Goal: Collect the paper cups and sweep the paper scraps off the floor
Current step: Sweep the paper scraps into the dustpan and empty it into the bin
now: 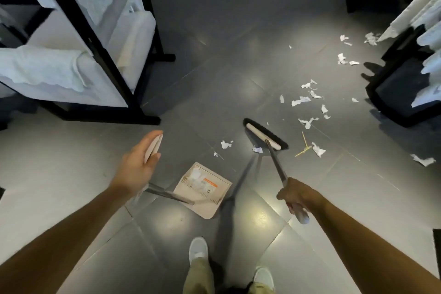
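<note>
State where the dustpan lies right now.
The dustpan sits on the floor, low centre in the head view, between the left hand and the broom.

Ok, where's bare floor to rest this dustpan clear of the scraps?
Bare floor lies left of the dustpan, up to the black chair frame. Right of the broom, paper scraps crowd it. A few also lie between them.

White paper scraps (pixel 301 101), grey tiled floor (pixel 214 31), beige dustpan (pixel 205 188) with orange label, black-bristled broom (pixel 265 133)
</note>
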